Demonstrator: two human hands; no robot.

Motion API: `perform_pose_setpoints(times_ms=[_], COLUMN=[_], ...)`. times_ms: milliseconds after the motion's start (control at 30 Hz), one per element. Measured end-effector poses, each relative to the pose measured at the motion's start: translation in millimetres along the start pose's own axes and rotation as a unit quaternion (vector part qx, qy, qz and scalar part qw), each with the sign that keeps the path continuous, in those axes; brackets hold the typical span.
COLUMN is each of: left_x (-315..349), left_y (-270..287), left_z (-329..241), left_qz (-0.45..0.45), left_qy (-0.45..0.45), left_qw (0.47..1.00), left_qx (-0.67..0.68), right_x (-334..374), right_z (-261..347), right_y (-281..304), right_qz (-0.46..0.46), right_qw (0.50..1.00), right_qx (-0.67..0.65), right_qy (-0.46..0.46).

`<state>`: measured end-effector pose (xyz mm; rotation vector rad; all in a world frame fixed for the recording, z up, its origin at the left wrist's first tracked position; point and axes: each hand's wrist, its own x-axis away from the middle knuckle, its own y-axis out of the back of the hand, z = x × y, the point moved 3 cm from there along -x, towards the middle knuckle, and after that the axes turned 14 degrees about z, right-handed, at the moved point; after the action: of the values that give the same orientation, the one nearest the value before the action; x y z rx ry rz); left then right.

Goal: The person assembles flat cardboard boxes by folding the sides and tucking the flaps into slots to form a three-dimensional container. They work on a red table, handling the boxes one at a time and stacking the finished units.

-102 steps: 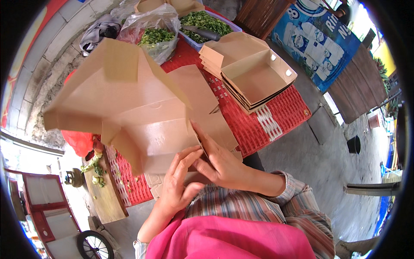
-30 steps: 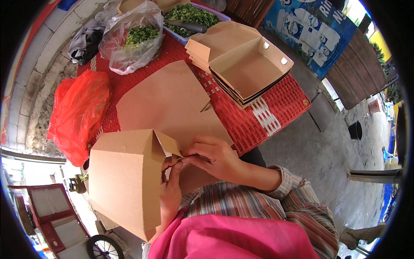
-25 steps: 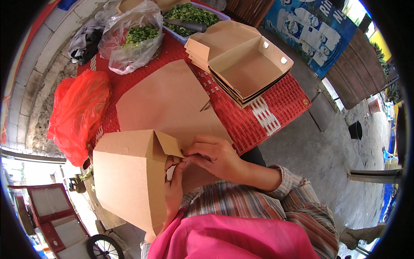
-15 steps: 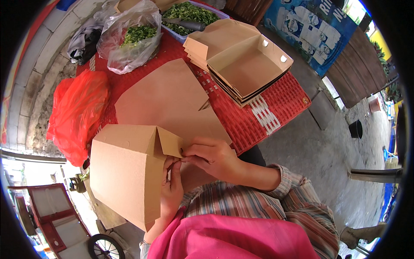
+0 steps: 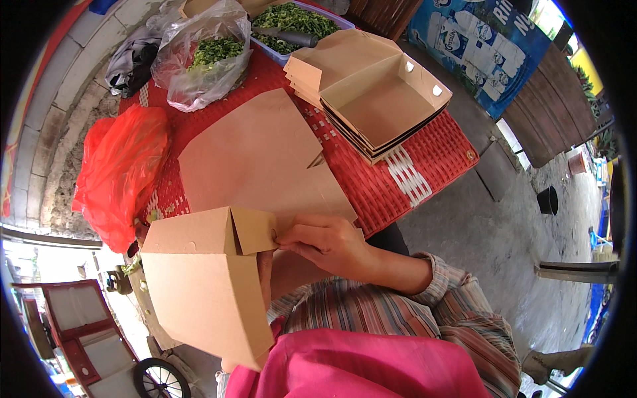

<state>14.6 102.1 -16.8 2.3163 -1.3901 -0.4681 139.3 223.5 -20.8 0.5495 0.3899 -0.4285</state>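
A partly folded brown cardboard food box (image 5: 199, 285) is held up in front of me, tilted, at the near left. My right hand (image 5: 332, 245) pinches the small corner flap (image 5: 255, 230) at its upper right. Most of my left hand (image 5: 265, 273) is hidden behind the box; a finger shows along the edge just under the flap, holding the box from within. Beyond it, a flat unfolded cardboard sheet (image 5: 255, 156) lies on the red woven table (image 5: 438, 156). Several folded boxes (image 5: 391, 106) are stacked open at the table's far right.
A red plastic bag (image 5: 123, 169) sits at the table's left. Behind it are a clear bag of chopped greens (image 5: 215, 53) and a tray of greens (image 5: 318, 23) with a knife (image 5: 292, 37) across it. A wheeled cart (image 5: 93, 331) stands at lower left.
The box has turned and shifted a little to the right. My left hand has slipped further behind it, while my right hand keeps its pinch on the corner flap.
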Motion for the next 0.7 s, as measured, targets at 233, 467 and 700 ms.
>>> perform_pose_setpoints(times_ms=[233, 467, 700], left_x=[-17.7, -4.3, -5.7], left_y=[1.6, 4.1, 1.5], left_z=[-4.6, -6.3, -8.0], left_qz=[0.014, -0.003, -0.006], left_qy=[-0.035, -0.029, -0.046], left_qw=[0.999, 1.0, 0.999], left_qx=[-0.004, -0.001, 0.004], right_x=[0.0, -5.4, 0.8], right_z=[-1.0, 11.6, 13.4], right_y=[1.1, -1.4, -2.5], right_qz=[0.008, 0.03, 0.013], right_qw=[1.0, 0.993, 0.99], right_qx=[0.028, 0.101, 0.133], right_qy=[0.01, 0.059, 0.052])
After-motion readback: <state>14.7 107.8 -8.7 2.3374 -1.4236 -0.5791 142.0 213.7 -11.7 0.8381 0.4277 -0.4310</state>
